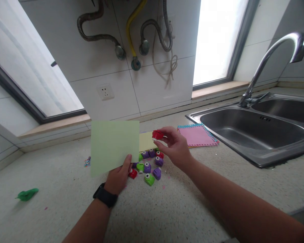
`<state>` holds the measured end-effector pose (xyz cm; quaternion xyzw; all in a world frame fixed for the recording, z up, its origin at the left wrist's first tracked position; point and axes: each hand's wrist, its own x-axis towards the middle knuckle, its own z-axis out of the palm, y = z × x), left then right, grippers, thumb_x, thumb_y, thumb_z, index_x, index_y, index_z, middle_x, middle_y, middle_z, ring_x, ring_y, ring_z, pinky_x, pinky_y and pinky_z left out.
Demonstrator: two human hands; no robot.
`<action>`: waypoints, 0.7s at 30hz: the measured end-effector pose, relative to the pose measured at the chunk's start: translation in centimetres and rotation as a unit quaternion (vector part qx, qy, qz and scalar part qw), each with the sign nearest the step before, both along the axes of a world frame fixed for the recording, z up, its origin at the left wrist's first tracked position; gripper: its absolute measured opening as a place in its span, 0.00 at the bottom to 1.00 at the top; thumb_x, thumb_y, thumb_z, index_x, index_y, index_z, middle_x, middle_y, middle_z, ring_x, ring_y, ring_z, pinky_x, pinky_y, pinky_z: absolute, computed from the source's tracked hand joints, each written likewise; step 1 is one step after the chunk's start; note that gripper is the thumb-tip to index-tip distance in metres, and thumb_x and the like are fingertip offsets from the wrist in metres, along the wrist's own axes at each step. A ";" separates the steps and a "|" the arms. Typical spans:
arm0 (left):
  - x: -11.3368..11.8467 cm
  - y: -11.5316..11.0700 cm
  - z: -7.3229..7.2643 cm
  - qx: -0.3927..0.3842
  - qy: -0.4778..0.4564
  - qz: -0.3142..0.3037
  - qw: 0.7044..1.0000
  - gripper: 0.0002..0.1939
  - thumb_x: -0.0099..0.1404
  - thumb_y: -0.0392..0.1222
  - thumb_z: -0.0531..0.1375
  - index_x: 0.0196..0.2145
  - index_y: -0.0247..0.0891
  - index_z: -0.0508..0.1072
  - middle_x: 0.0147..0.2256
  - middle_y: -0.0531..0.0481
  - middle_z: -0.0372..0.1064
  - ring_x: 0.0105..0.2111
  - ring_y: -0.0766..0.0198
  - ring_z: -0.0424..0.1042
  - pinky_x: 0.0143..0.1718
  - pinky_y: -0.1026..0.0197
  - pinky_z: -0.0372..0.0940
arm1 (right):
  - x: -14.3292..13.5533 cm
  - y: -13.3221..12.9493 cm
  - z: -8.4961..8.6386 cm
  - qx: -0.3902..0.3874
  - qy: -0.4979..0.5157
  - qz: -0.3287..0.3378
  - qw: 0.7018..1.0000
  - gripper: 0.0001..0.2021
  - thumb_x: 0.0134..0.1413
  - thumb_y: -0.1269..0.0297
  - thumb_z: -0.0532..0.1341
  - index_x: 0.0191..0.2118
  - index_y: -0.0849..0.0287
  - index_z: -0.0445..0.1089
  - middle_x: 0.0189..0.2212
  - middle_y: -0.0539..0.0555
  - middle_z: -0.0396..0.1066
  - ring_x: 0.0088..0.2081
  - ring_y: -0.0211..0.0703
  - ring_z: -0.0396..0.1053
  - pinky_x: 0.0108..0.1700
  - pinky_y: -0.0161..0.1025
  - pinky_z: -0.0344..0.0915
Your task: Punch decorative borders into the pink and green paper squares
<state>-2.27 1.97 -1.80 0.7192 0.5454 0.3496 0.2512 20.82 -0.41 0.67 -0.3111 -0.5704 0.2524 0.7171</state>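
My left hand [119, 175] grips a pale green sheet of paper [114, 145] near its lower right corner, thumb on the front. The sheet is held up, tilted toward me. Between thumb and fingers, my right hand [176, 143] pinches a small red craft paper punch [157, 135], to the right of the sheet and apart from it. Below the hands lie several more punches: purple ones [159, 161], green ones [149, 179] and red ones [133, 173]. Behind them is a pale yellow sheet [145, 141], partly hidden by the green one.
At right on the counter [152, 216] lies a stack of pink and blue sheets [196, 135] with punched edges, beside a steel sink [253, 131] with a faucet [266, 60]. Small paper bits [87, 162] and a green crumpled scrap [27, 194] lie at left. A tiled wall stands behind.
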 end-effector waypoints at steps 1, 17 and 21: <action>-0.1 0.0 -0.1 -0.010 0.018 -0.003 1.000 0.27 0.65 0.63 0.51 0.18 0.43 0.70 0.18 0.51 0.69 0.26 0.57 0.75 0.36 0.60 0.68 | 0.1 -0.2 0.1 0.038 -0.028 -0.029 0.998 0.17 0.50 0.68 0.69 0.46 0.55 0.69 0.44 0.55 0.69 0.46 0.45 0.73 0.53 0.48 0.73; -0.1 -0.5 0.1 -0.093 0.081 -0.031 0.992 0.27 0.66 0.63 0.52 0.47 0.44 0.79 0.49 0.46 0.77 0.60 0.48 0.66 0.64 0.48 0.52 | -0.2 -0.8 0.0 0.071 -0.068 -0.074 0.992 0.20 0.51 0.72 0.68 0.50 0.56 0.67 0.46 0.56 0.72 0.47 0.46 0.73 0.52 0.47 0.73; -0.4 -0.1 -0.6 -0.056 0.079 -0.031 0.995 0.29 0.66 0.65 0.51 0.48 0.44 0.79 0.54 0.45 0.73 0.62 0.46 0.62 0.67 0.45 0.43 | 0.0 -1.1 0.3 0.080 -0.077 -0.078 0.991 0.20 0.52 0.72 0.67 0.50 0.56 0.67 0.46 0.57 0.72 0.47 0.46 0.73 0.51 0.47 0.73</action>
